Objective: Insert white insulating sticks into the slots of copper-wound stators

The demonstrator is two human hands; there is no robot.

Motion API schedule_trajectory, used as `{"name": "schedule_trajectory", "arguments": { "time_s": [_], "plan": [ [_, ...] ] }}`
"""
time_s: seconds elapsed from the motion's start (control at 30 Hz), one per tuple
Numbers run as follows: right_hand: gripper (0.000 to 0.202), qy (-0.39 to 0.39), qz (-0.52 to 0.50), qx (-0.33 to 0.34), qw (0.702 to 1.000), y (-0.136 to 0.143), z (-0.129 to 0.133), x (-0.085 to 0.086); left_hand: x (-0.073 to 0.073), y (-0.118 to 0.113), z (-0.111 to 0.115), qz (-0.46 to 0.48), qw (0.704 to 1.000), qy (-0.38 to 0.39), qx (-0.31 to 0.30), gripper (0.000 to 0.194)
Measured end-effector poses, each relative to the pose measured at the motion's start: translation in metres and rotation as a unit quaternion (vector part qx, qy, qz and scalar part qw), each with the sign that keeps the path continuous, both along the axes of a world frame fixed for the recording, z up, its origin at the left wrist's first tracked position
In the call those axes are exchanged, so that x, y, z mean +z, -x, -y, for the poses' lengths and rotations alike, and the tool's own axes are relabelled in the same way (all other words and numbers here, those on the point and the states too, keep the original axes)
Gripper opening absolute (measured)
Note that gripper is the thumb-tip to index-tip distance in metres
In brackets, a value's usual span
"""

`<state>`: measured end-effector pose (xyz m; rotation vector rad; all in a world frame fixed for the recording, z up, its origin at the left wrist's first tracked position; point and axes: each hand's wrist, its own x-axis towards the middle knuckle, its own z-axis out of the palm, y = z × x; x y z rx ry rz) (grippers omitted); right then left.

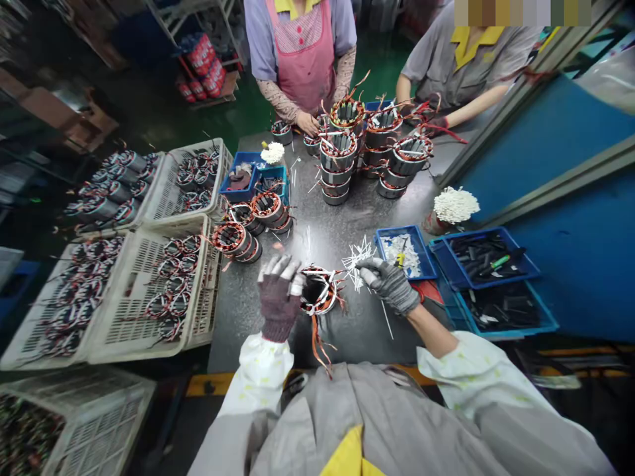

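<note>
1. Your left hand (279,297) is gloved in maroon and white.
2. Your right hand (391,285) is gloved in streaky grey.
3. Your cuffs (265,371) are white, flecked yellow-green.
4. The wound ring (325,305) at frame centre shows white and orange-red.
5. Your tabletop (360,340) is dark grey.
6. The apron (305,73) at upper centre is pink, patterned on top.

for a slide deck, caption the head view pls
Gloved left hand at a wire-wound ring, gloved right hand at scattered white sticks.

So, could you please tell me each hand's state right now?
Left hand: at the wound stator; grip unclear.
Right hand: at the loose white strips; grip unclear.
</note>
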<state>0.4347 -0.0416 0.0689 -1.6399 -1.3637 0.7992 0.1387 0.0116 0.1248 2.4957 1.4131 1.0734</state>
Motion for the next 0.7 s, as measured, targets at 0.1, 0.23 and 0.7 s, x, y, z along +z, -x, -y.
{"name": "schedule_trajectory", "arguments": {
  "time_s": [0.1,0.23,0.7],
  "plan": [
    [0.023,-0.017,-0.002,0.024,1.000,0.010,-0.004,0.009,-0.005,-0.028,-0.007,-0.017,0.998,0.038,-0.049,0.032],
    [0.021,-0.047,0.002,0.051,0.998,0.008,-0.012,0.010,-0.021,-0.035,-0.014,0.001,0.998,0.043,-0.054,0.027],
    [0.030,-0.021,0.015,0.073,0.997,0.012,-0.008,0.008,-0.025,-0.030,-0.018,0.019,0.989,0.139,-0.053,0.018]
  ]
}}
